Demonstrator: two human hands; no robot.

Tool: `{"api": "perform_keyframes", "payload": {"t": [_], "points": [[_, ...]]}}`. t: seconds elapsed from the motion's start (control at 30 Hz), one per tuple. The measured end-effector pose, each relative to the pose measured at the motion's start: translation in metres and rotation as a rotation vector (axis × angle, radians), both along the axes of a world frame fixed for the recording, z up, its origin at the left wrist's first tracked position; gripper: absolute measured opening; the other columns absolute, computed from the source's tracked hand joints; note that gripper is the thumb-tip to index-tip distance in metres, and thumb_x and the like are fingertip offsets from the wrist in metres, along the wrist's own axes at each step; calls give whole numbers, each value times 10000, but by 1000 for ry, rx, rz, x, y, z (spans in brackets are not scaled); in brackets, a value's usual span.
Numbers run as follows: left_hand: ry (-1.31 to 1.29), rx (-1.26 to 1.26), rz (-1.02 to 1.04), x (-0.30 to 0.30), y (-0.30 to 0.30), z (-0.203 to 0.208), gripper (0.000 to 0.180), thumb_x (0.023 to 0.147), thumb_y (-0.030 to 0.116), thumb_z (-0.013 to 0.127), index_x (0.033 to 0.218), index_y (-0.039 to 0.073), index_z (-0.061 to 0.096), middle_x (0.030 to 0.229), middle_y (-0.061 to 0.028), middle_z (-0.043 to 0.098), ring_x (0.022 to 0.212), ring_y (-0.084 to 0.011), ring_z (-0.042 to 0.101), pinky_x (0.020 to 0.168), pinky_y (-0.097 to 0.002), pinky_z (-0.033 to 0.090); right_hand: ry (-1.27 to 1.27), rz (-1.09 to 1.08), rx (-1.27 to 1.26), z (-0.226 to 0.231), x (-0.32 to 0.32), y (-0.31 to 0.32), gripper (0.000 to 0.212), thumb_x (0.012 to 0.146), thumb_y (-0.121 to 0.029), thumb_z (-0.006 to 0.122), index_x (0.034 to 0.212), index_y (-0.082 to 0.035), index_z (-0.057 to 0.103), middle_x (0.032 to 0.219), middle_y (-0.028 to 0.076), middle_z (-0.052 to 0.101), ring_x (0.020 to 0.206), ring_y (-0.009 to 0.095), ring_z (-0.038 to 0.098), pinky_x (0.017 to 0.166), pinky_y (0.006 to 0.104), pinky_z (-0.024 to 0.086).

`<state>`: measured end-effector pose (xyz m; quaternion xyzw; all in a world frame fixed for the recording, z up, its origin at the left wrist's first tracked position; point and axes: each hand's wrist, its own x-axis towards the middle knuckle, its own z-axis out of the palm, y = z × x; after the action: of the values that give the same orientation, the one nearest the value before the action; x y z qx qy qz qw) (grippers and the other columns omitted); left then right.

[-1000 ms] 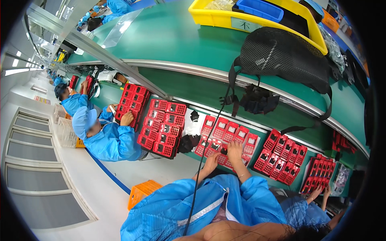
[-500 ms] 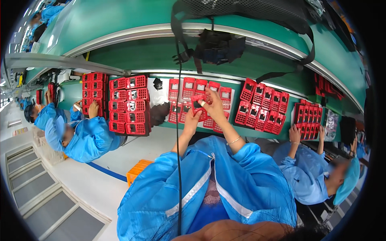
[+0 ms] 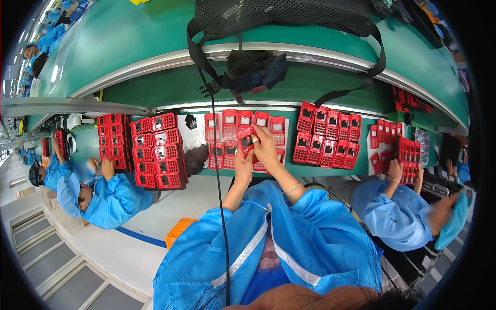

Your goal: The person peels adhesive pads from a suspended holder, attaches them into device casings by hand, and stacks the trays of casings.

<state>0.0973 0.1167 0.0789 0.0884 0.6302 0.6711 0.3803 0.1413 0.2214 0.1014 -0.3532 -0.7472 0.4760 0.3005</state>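
A red plastic keypad housing [image 3: 245, 135] with a dark window area is held up between both hands over the bench. My left hand [image 3: 244, 164] grips its lower end from below. My right hand [image 3: 265, 149] closes on its right side, the thumb pressed near the window; whether a small part is under that thumb I cannot make out. Beneath and around the hands, more red housings [image 3: 229, 124] lie in rows, each with a window and a grid of key holes. Just left of them are a small black piece [image 3: 191, 122] and a pile of black sheet pieces [image 3: 197, 159].
Stacked trays of red housings [image 3: 156, 150] stand at left; another filled tray [image 3: 327, 135] lies at right. Overhead, a black mesh bag [image 3: 284, 20] with hanging straps sits on the green shelf. A black cable [image 3: 218, 181] hangs before me. Co-workers sit at both sides.
My right hand has come from the far row of housings onto the held one. At right, a co-worker has lifted a tray of housings, uncovering others. The whole view has shifted slightly.
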Motion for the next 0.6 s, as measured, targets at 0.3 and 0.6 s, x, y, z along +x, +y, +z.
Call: {"api": "perform_keyframes", "payload": {"t": [0.3,0.6], "points": [[-14,-92,-230,-11,-3,-7,382,971,-16,563,1342,34,486,1186,-90,653,1069,-174,653,904,-323,561,109,12,-771,-10,11,-7,216,956,-122,656,1145,-20,638,1039,50,634,926,142,598,806,293,480],[-437,39,85,-8,0,-25,229,1035,135,543,1248,68,590,1148,-46,665,1039,-136,643,883,-308,545,-14,58,-507,-36,18,-1,229,1013,-116,517,1138,28,643,1122,138,604,1060,253,574,936,333,431]]}}
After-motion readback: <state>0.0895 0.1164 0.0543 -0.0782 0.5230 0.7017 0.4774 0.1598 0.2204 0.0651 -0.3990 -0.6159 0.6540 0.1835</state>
